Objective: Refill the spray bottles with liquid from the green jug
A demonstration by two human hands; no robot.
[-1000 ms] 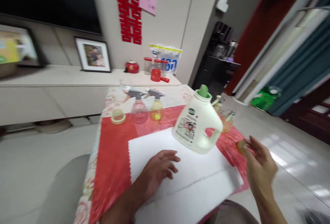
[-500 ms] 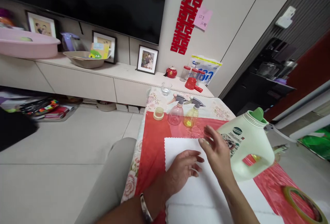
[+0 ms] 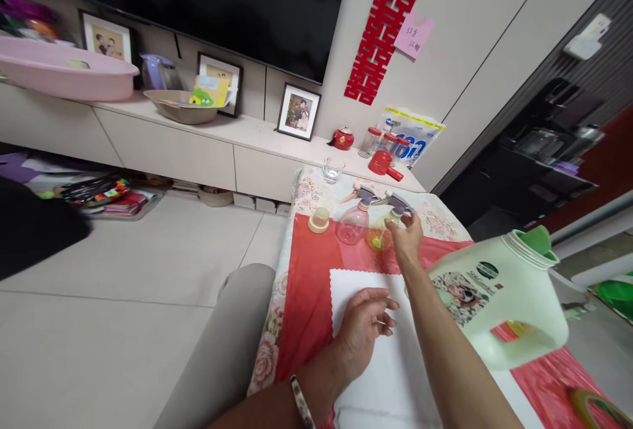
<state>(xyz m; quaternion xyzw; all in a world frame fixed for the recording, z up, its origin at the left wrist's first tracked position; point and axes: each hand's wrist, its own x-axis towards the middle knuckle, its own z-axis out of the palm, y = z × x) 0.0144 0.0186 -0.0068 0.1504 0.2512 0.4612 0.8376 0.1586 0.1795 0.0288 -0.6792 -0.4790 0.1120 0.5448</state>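
My right hand [image 3: 408,236] is at the yellow spray bottle [image 3: 380,234], its thumb and fingers around the side and neck just below the grey trigger head. The bottle stands upright on the red sheet. Left of it is a pink spray bottle [image 3: 353,223], also upright. Above the white scalloped-edge cloth [image 3: 390,370], my left hand [image 3: 366,327] hovers with loosely bent fingers apart and nothing in them. A large pale green jug [image 3: 499,297], with a green piece in its mouth, stands right of my right forearm, which hides part of it.
A pale yellow cap [image 3: 319,219] sits left of the bottles, and a glass cup [image 3: 332,169] is behind. Tape [image 3: 596,408] lies at the lower right. Along the back cabinet are red-lidded jars [image 3: 370,142], a red scoop [image 3: 382,163] and a framed photo [image 3: 299,111].
My right hand has moved forward from above the cloth to the yellow spray bottle. My left hand stays over the cloth. The view has shifted slightly to the left.
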